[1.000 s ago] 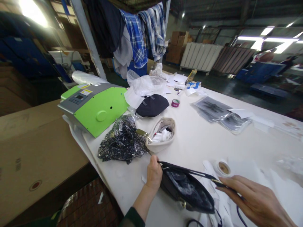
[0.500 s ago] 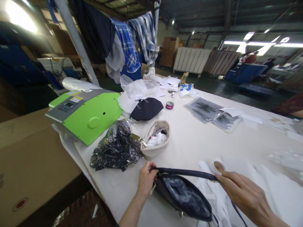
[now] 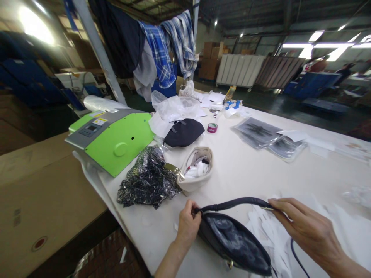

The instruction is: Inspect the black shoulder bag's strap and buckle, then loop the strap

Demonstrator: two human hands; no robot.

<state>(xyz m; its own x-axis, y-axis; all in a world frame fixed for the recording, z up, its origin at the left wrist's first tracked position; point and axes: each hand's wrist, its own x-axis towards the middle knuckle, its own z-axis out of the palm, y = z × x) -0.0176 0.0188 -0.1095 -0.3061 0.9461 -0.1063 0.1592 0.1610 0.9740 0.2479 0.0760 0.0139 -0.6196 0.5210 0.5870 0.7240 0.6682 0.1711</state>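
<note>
A dark navy handbag [image 3: 236, 243] lies open on the white table [image 3: 249, 173] near its front edge, with crumpled plastic inside. My left hand [image 3: 188, 226] pinches the left end of its dark strap [image 3: 234, 203] where it meets the bag. My right hand [image 3: 304, 227] holds the strap's right end, and the strap arches up between the two hands. White paper scraps [image 3: 266, 231] lie under and beside the bag.
Behind the bag sit a beige pouch [image 3: 196, 170] stuffed with white paper, a black-and-white patterned packet [image 3: 149, 179], a black cap-like item [image 3: 184, 132], a pink tape roll [image 3: 212, 127] and a green machine [image 3: 113, 135]. Clear-bagged items [image 3: 269, 137] lie right; a cardboard box [image 3: 43, 193] stands left.
The strap has lifted from lying flat into an arch between my hands. The tape roll near my right hand is now hidden. The view shifted slightly.
</note>
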